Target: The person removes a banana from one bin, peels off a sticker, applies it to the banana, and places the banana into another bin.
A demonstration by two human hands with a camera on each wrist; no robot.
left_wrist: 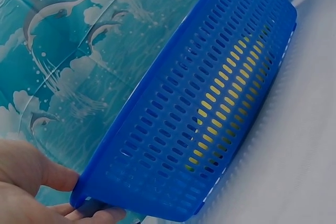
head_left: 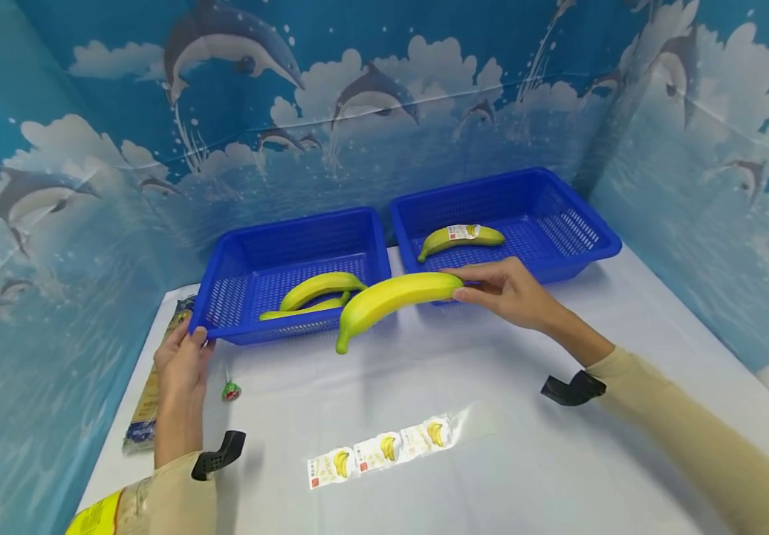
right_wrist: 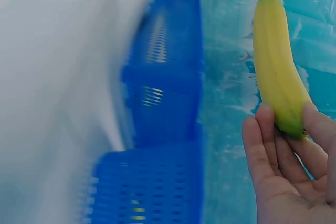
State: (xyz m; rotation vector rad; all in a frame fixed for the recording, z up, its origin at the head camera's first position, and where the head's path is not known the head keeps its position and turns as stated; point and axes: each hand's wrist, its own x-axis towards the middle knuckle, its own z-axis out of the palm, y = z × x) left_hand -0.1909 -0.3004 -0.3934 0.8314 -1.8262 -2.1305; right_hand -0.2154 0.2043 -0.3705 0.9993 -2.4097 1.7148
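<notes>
My right hand (head_left: 507, 292) pinches one end of a yellow banana (head_left: 397, 297), which is held up above the table between the two baskets. In the right wrist view the thumb and fingers close round the greenish tip of the banana (right_wrist: 276, 56). My left hand (head_left: 182, 364) grips the near left corner of the left blue basket (head_left: 213, 297); in the left wrist view its thumb lies on the basket rim (left_wrist: 79, 187). Two bananas (head_left: 320, 286) lie inside that basket. A banana with a label (head_left: 461, 239) lies in the right blue basket (head_left: 601, 241).
On the white table (head_left: 524, 446) lies a strip of banana stickers (head_left: 380, 452). A wrapped lollipop (head_left: 231, 390) and a long plastic package (head_left: 145, 409) are by my left forearm. A yellow-labelled bag (head_left: 99, 514) sits at the lower left. A dolphin-print curtain (head_left: 384, 163) stands behind.
</notes>
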